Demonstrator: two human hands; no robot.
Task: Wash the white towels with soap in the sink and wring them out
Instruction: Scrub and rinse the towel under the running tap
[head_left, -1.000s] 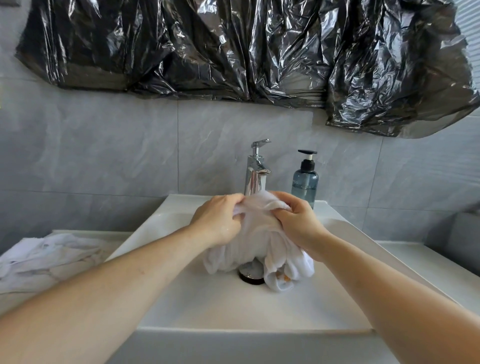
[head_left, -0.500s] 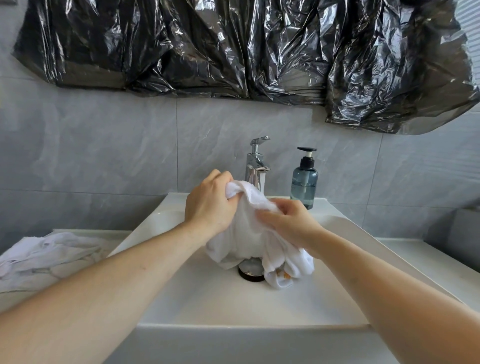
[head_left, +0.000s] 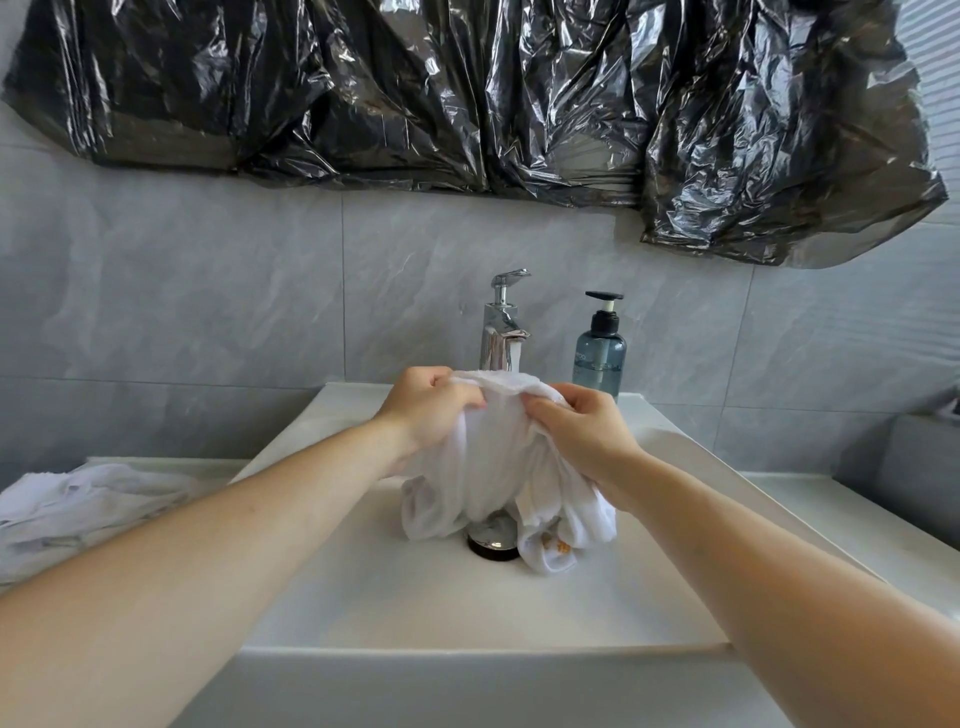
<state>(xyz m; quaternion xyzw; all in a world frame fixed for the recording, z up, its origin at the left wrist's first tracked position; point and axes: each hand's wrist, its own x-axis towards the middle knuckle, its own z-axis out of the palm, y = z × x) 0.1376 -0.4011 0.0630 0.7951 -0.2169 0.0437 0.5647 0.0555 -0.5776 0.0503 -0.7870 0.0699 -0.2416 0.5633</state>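
A wet white towel (head_left: 493, 467) hangs over the white sink (head_left: 363, 597), its lower folds draped around the round metal drain (head_left: 491, 540). My left hand (head_left: 426, 410) grips the towel's top edge on the left. My right hand (head_left: 582, 436) grips the same edge on the right, close beside the left. Water runs from the chrome tap (head_left: 501, 332) onto the towel's top. A blue soap pump bottle (head_left: 600, 353) stands to the right of the tap on the sink's back rim.
More white towels (head_left: 78, 504) lie crumpled on the counter left of the sink. Black plastic sheeting (head_left: 467, 93) covers the wall above. Grey tiles back the sink, and a white counter (head_left: 831, 525) runs on to the right.
Both hands have shifted along the towel's top edge and lifted it under the tap, the left hand dropping back level with the right. The towel's lower folds stay by the drain.
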